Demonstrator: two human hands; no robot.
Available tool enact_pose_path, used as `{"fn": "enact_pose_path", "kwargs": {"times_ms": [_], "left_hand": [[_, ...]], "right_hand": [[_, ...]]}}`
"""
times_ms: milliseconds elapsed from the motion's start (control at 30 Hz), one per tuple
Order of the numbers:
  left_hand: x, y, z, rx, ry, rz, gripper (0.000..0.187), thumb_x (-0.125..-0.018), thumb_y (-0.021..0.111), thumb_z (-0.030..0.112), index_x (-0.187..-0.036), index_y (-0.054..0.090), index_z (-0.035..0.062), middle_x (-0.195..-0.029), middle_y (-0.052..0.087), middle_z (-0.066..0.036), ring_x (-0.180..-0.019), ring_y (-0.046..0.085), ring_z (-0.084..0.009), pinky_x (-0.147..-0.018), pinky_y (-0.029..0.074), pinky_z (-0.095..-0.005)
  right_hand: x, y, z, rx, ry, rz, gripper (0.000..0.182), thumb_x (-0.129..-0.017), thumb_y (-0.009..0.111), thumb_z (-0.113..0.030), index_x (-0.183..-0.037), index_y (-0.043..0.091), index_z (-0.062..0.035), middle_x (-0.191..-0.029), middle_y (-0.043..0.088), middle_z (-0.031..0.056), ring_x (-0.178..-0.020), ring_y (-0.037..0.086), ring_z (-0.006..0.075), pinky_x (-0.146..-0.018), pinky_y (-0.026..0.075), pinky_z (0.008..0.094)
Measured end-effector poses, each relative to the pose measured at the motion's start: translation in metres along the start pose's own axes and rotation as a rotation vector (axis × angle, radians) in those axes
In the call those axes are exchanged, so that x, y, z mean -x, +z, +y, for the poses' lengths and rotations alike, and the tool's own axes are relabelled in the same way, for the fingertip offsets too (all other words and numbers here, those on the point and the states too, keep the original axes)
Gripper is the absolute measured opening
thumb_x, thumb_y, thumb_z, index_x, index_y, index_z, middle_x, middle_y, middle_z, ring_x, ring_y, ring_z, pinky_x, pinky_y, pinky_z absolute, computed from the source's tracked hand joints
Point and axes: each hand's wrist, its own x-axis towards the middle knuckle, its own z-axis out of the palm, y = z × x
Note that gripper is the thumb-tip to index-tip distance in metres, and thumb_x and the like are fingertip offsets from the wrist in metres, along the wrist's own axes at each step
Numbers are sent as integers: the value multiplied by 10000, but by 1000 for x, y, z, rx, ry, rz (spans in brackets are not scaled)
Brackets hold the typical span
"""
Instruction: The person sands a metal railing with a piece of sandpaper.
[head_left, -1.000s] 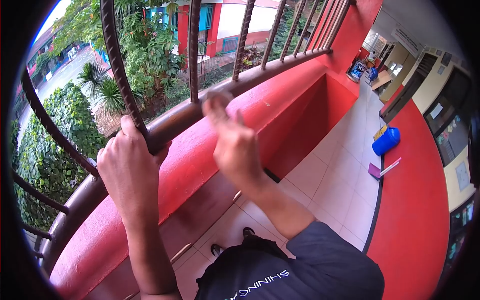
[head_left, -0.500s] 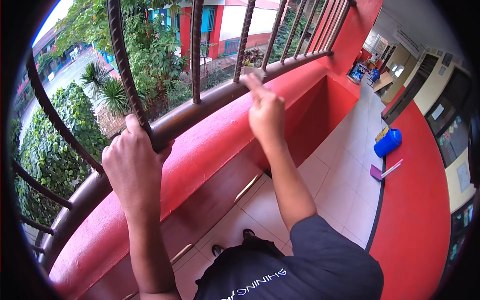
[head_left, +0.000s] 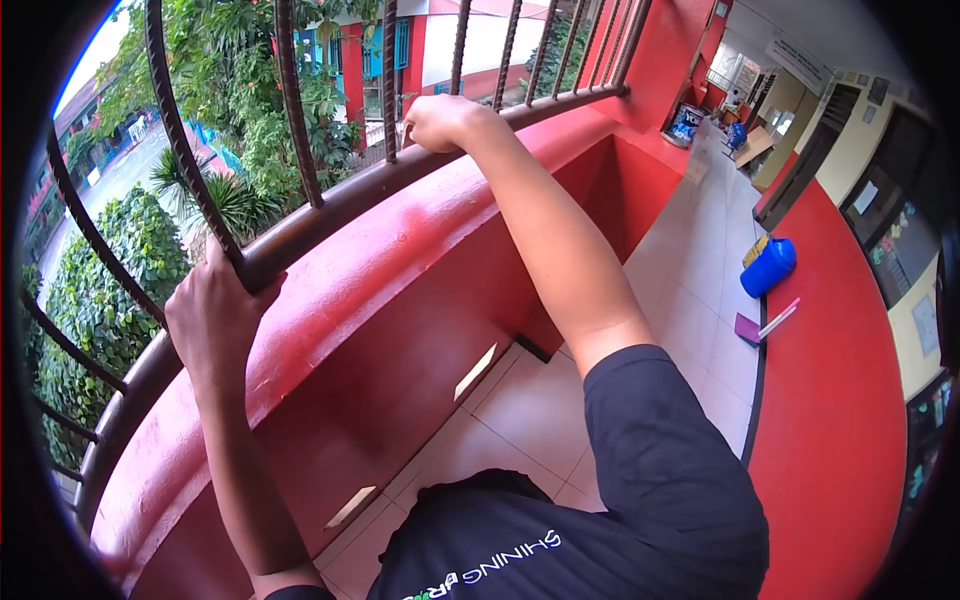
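Observation:
My left hand [head_left: 215,318] is wrapped round the dark brown pipe rail [head_left: 350,192], at the foot of an upright ribbed metal bar [head_left: 172,110]. Farther along the same railing, my right hand [head_left: 452,122] is closed at the top of the pipe, close to another ribbed bar [head_left: 390,70]. Its fingertips point toward the outer side, and whatever they hold is hidden. Beneath the pipe runs a rounded red concrete ledge [head_left: 345,290].
Along the right wall of the tiled corridor [head_left: 530,400] stand a blue container [head_left: 770,268] and a purple dustpan-like item [head_left: 747,328]. A cardboard box [head_left: 755,147] and a printed bucket [head_left: 686,122] are farther off. Leafy plants [head_left: 110,260] grow beyond the bars.
My right hand has moved left along the rail, and its forearm now reaches across the ledge. The left hand keeps its grip. The view has shifted slightly.

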Motion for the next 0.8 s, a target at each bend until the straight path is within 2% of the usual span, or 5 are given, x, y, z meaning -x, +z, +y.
{"fn": "enact_pose_path", "kwargs": {"times_ms": [333, 533, 633, 667, 800], "left_hand": [[67, -32, -104, 3, 19, 687, 567, -835, 868, 262, -1246, 552, 32, -1251, 578, -159, -1159, 554, -338, -1002, 435, -447], [80, -25, -160, -193, 214, 685, 688, -848, 872, 304, -1272, 398, 42, -1358, 381, -191, -1278, 452, -335, -1049, 438, -495], [69, -18, -160, -65, -80, 598, 674, -889, 829, 402, -1250, 412, 15, -1173, 568, -198, -996, 632, -274, -697, 564, -381], [68, -22, -161, -18, -198, 492, 561, -920, 785, 448, -1134, 512, 7, -845, 645, -133, -704, 649, -244, -657, 536, -394], [49, -50, -174, -101, -335, 179, 570, -946, 706, 530, -745, 612, 6, -618, 595, -145, -576, 614, -327, -670, 487, -466]], "right_hand": [[65, 87, 1, -620, -51, 905, 300, -960, 554, -50, -1203, 728, -80, -1129, 715, 236, -1012, 706, 398, -863, 572, 498], [91, 127, -47, -500, -78, 974, 471, -943, 435, 58, -1386, 593, 52, -1423, 580, 251, -1312, 591, 363, -1174, 349, 616], [91, 114, -31, -826, 124, 787, 502, -938, 389, 109, -1406, 565, 72, -1424, 573, 263, -1329, 572, 366, -1172, 352, 611], [93, 127, -54, -706, -67, 937, 529, -927, 411, 92, -1442, 530, 70, -1459, 537, 278, -1354, 548, 373, -1165, 361, 611], [99, 139, -70, -705, -169, 1040, 501, -912, 473, 66, -1386, 616, -7, -1356, 588, 304, -1215, 616, 439, -1117, 462, 492]]}}
